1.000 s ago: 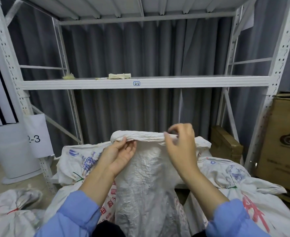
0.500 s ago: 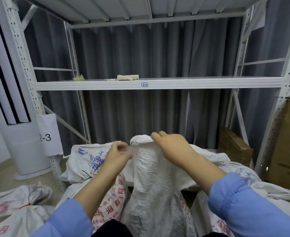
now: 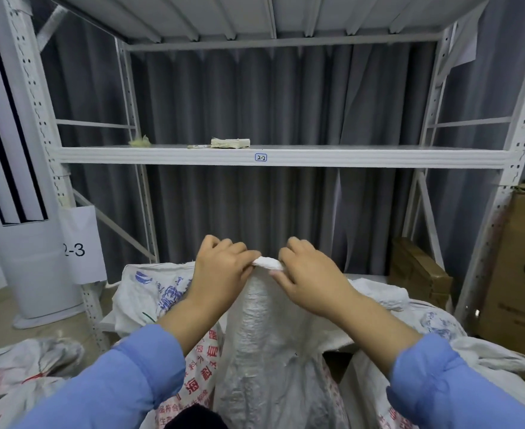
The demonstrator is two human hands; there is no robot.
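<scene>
Grey curtain [image 3: 286,97] and white shelving [image 3: 317,156] behind: a sack's mouth bunched between two hands.

Upright in front of the person stands the woven sack [image 3: 264,342], its long axis running straight down from its gathered neck [image 3: 267,263], with other printed sacks [image 3: 149,292] around it. The left hand [image 3: 221,274] sits just left of the neck and the right hand [image 3: 314,283] just right, equally near. Both sets of fingers [image 3: 298,247] curl and pinch it, leaving a short stub showing between them, probably where a twist or tie would go.
</scene>
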